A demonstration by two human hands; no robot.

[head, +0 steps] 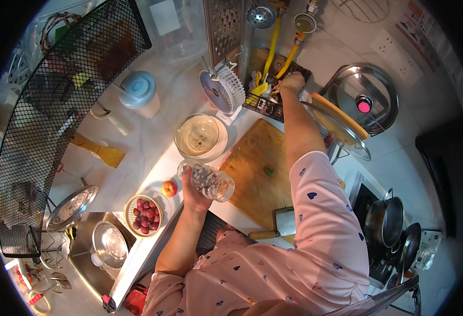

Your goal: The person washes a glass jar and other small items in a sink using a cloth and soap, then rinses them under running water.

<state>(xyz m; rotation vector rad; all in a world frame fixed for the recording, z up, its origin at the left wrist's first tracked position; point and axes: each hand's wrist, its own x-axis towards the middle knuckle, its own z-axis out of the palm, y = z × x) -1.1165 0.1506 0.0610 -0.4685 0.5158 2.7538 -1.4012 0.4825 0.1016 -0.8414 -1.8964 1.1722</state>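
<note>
My left hand (194,194) is wrapped around a clear jar (207,182) spotted with white, tilted on its side over the counter's front edge. Stretched out to the far side, my right hand (292,83) is at a dark basket (263,106) of small kitchen tools. Its fingers curl down among them, beside a yellow slotted tool (259,89); whether they grip anything is hidden. Between my arms lies a wooden cutting board (251,170) with a green scrap (269,170) on it. A cleaver (288,222) rests at the board's near edge, its handle pointing left.
A glass bowl (197,136) and a small fan (223,91) stand behind the jar. Left are an apple (169,189), a basket of red fruit (158,197) and the sink (87,252). Pot lids (344,130) lean on the right, near a pot (383,223) on the stove.
</note>
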